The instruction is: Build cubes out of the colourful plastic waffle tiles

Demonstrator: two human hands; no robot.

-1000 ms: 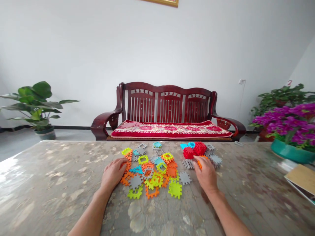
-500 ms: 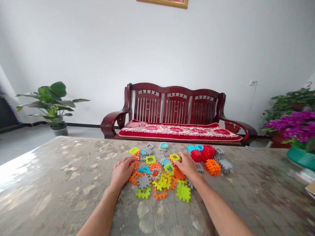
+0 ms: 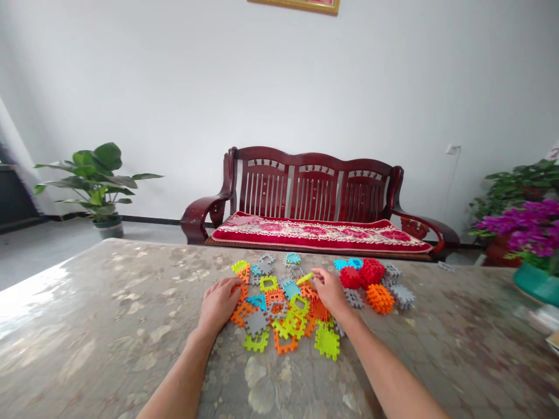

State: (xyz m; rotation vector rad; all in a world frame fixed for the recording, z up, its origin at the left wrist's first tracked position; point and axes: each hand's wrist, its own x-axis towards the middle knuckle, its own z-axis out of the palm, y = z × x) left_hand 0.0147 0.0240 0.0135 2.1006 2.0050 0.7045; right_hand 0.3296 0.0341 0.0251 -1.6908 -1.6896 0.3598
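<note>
My right hand (image 3: 328,287) is closed on a yellow-green interlocking tile (image 3: 304,279), tilted on edge above the pile. Flat toothed tiles in orange, grey, blue and yellow-green lie in a loose heap between my hands, among them a grey solid tile (image 3: 257,321) and a yellow-green solid tile (image 3: 327,342) at the near right. At the heap's left edge rests my left hand (image 3: 222,299), its fingers stretched over and touching orange tiles (image 3: 243,291); no tile is lifted in it.
Right of the heap sit sorted tile stacks: red (image 3: 371,272), orange (image 3: 380,298) and grey (image 3: 402,295). A teal flowerpot (image 3: 535,284) stands at the table's right. Beyond the patterned table (image 3: 131,326) is a wooden bench (image 3: 312,192).
My right hand has picked up the yellow-green tile from the heap and tipped it on edge. My left hand stays in place. The view has shifted slightly.
</note>
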